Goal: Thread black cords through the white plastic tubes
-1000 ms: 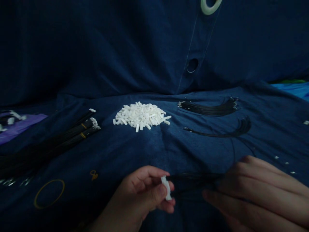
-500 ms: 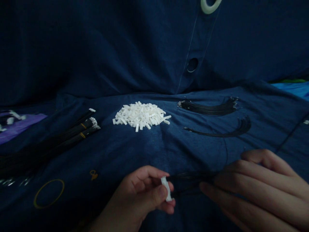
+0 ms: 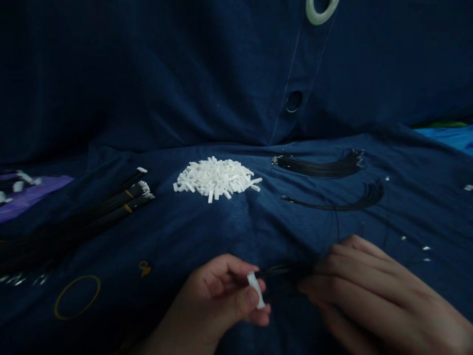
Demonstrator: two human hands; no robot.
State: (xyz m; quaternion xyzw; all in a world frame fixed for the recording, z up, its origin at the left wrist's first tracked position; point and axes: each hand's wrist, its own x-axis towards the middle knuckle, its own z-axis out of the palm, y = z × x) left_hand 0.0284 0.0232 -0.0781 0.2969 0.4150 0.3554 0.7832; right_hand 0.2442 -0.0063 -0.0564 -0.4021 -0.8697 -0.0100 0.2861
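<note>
My left hand (image 3: 218, 296) pinches a small white plastic connector (image 3: 256, 291) between thumb and fingers, low in the middle of the view. Thin black wires (image 3: 281, 271) run from the connector to the right, under the fingers of my right hand (image 3: 369, 291), which is closed around them. Farther back on the dark blue cloth (image 3: 221, 227) lies a pile of white connectors (image 3: 216, 178). Two loose bunches of black wires lie at the right: wire bunch one (image 3: 321, 166), wire bunch two (image 3: 336, 202).
Banded bundles of black wires (image 3: 111, 207) lie at the left, next to a purple sheet (image 3: 29, 195). A yellow rubber band (image 3: 77, 297) lies at the lower left. A white tape ring (image 3: 320, 10) hangs at the top. The blue cloth rises as a backdrop behind.
My right hand has slid left along the black wires, closer to the connector. My left hand has stayed where it was, still gripping the connector.
</note>
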